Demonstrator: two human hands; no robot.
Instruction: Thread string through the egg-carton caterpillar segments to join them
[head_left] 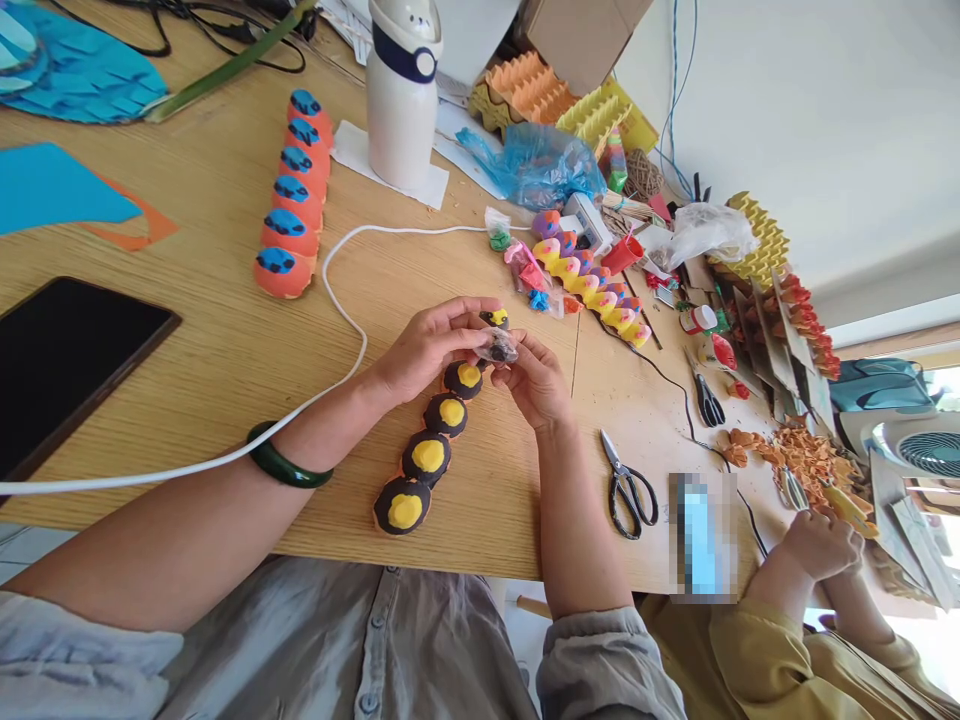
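Note:
My left hand (pixel 429 346) and my right hand (pixel 537 388) meet over the table, fingers closed on a small clear plastic bag (pixel 499 347) with something dark inside. Just under the hands runs a row of black-covered egg-carton cups (pixel 415 478) with yellow patches on top. Its far end is partly hidden by my fingers and the bag. To the left and farther back lies an orange egg-carton strip (pixel 306 215) with blue patches and small black marks. Yellow and purple strips (pixel 592 290) with pink and orange dabs are beyond my right hand.
A white cable (pixel 366 345) crosses the table over my left forearm. Black-handled scissors (pixel 628 492) lie right of my right forearm. A white bottle (pixel 403 110) stands at the back; a phone (pixel 71 360) lies left. Another person's hands (pixel 821 545) are at right, near orange scraps (pixel 814 460).

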